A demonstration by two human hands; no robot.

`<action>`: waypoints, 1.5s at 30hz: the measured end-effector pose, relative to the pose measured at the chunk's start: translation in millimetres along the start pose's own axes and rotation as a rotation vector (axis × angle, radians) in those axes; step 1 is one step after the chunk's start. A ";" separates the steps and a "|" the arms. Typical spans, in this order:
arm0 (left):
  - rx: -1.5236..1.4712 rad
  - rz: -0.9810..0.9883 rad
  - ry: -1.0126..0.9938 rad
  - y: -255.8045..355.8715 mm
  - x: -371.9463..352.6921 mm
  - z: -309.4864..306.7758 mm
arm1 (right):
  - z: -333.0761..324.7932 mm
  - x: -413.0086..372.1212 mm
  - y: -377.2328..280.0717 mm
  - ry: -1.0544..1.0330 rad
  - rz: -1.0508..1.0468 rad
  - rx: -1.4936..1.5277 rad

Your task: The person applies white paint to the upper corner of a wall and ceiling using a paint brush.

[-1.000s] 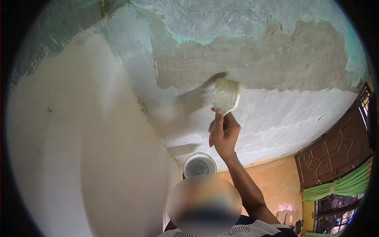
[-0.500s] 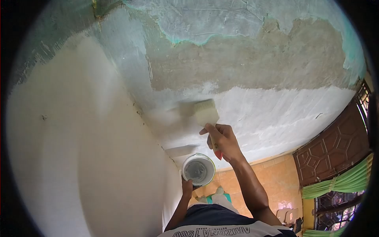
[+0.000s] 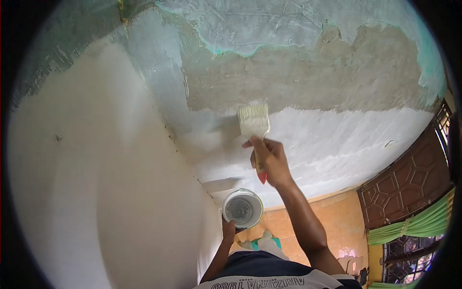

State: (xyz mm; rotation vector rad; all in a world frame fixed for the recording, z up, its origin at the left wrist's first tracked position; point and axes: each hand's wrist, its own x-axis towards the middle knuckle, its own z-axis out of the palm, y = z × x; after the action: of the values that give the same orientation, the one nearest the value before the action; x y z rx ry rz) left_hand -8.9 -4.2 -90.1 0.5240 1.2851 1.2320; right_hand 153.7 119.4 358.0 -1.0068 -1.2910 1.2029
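1. Right hand (image 3: pixel 273 161) is clamped on a wide paintbrush (image 3: pixel 253 124), thumb and fingers pinched around the handle. Bristles point up, and the red handle end sticks out below the palm.

2. So where's the brush? Up at the front wall (image 3: pixel 332 137), with the bristle tips right at the ragged line between the white coat and the bare grey patch (image 3: pixel 303 77). Looks like they're on the surface, but I can't swear to actual contact from this angle.

3. Left hand (image 3: pixel 229 228) is lower down, hanging onto a white bucket (image 3: pixel 258 208) by its edge. Thumb's at the rim; can't really see the other fingers. Bucket's near the corner, mouth facing the camera, and its inside is greyish white.

4. Above the grey patch it's pale blue-green and pretty rough looking. Off to the left, the side wall (image 3: pixel 139 202) is mostly whitish, with darker greenish stuff at the top.

5. Further out: orange tiled floor (image 3: pixel 332 212) at the bottom, dark brown panelled door (image 3: pixel 409 178) over on the right, then a green curtain (image 3: pixel 409 224) gathered across a barred window (image 3: pixel 414 255). Person's wearing a shirt (image 3: pixel 240 283) with ARIZONA 1989 across it.
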 end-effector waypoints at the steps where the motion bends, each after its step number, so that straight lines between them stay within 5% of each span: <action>1: -0.004 -0.001 0.000 3.9 -1.7 0.9 | -1.3 -3.7 15.6 -0.011 0.050 0.057; 6: -0.053 -0.124 0.027 75.4 -51.4 32.2 | -5.3 -23.0 17.9 -0.085 0.261 0.309; 13: -0.066 -0.110 -0.062 47.1 -37.7 23.0 | -5.6 -1.3 -66.8 -0.048 0.122 0.334; 18: 0.020 -0.063 -0.066 37.9 -35.3 23.0 | -0.1 -4.0 -49.9 -0.045 -0.127 -0.051; 39: 0.045 -0.083 -0.096 42.8 -41.4 29.0 | -4.3 -11.8 13.9 -0.090 0.090 0.167; 45: 0.035 -0.059 -0.049 -6.0 -13.6 13.5 | -4.6 -23.9 -15.3 -0.041 0.275 0.431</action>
State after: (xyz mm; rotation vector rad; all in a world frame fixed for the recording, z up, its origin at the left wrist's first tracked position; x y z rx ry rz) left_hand 8.1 -14.0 -85.6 0.5343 1.2736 1.1431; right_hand 161.5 94.1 369.4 -0.8592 -0.8836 1.6347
